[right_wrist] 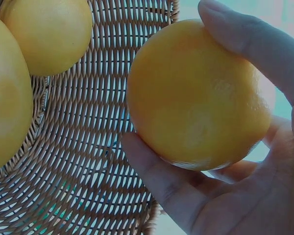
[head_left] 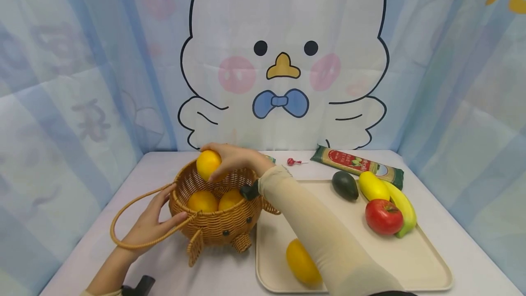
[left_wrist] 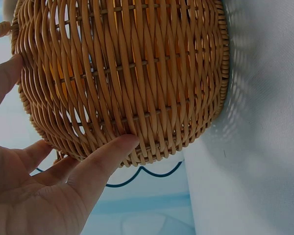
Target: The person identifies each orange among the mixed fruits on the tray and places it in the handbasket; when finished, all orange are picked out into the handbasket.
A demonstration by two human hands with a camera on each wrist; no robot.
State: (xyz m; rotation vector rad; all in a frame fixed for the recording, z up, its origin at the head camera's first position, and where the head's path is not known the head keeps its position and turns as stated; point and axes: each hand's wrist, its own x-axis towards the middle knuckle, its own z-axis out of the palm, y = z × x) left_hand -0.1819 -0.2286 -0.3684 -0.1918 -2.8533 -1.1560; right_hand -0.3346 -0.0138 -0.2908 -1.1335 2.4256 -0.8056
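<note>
My right hand (head_left: pixel 236 161) holds an orange (right_wrist: pixel 201 95) between thumb and fingers, at the back left of the wicker basket's (head_left: pixel 209 225) mouth. Two more orange-yellow round fruits, one at the left (head_left: pixel 202 201) and one at the right (head_left: pixel 231 199), lie inside the basket. An animal's face and ears are worked into the basket's front. My left hand (head_left: pixel 152 225) rests against its left side, fingers spread and fairly straight, as the left wrist view shows on the weave (left_wrist: pixel 122 73). The looped handle (head_left: pixel 117 216) hangs down over the left wrist.
Right of the basket lies a beige tray (head_left: pixel 345 250). On it are a mango (head_left: pixel 302 261), partly behind my right sleeve, an avocado (head_left: pixel 345 185), a lemon (head_left: pixel 373 186), a banana (head_left: pixel 404 204) and a red apple (head_left: pixel 384 217). Behind are a lollipop (head_left: pixel 292 161) and a green packet (head_left: pixel 357 163).
</note>
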